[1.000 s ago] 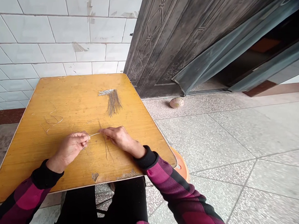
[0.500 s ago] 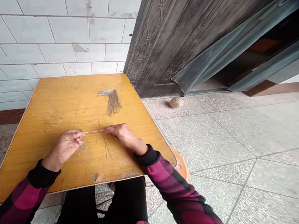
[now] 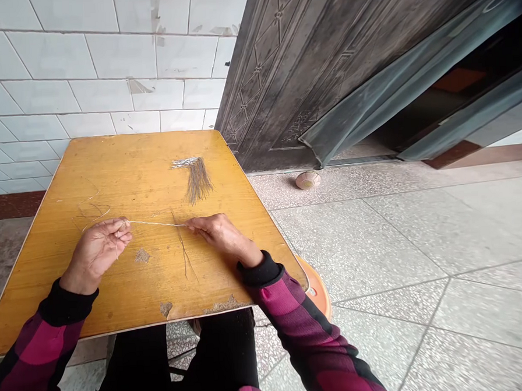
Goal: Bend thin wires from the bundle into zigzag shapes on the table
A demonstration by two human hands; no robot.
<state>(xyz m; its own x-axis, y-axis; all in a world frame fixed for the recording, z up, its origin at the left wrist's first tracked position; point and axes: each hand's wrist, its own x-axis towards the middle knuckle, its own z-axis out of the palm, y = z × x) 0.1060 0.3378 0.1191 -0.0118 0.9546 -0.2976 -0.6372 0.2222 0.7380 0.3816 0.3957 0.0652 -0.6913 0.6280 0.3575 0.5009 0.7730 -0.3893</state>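
A thin whitish string [image 3: 157, 223] is stretched between my two hands, just above the wooden table [image 3: 128, 173]. My left hand [image 3: 100, 246] pinches one end, and a short tail hangs below its fingers. At the other end my right hand [image 3: 219, 232] has thumb and fingers closed on the string; its fingertips are partly hidden. Beneath, fine dark strands [image 3: 185, 255] lie on the tabletop near my right fingers. Loose thin thread [image 3: 96, 216] lies in curls beyond my left hand. Farther back rests a bundle of dark strands [image 3: 199, 181] with whitish wrapped ends.
White wall tiles [image 3: 105, 58] rise behind the table, with a dark carved door [image 3: 277, 89] to the right. An orange stool [image 3: 316, 286] stands under the table's right corner. A worn ball [image 3: 308, 180] lies on the floor by the doorway curtain [image 3: 370, 102].
My left hand has moved left and slightly away from me, and my right hand a little to the right. The span of string between them has grown longer.
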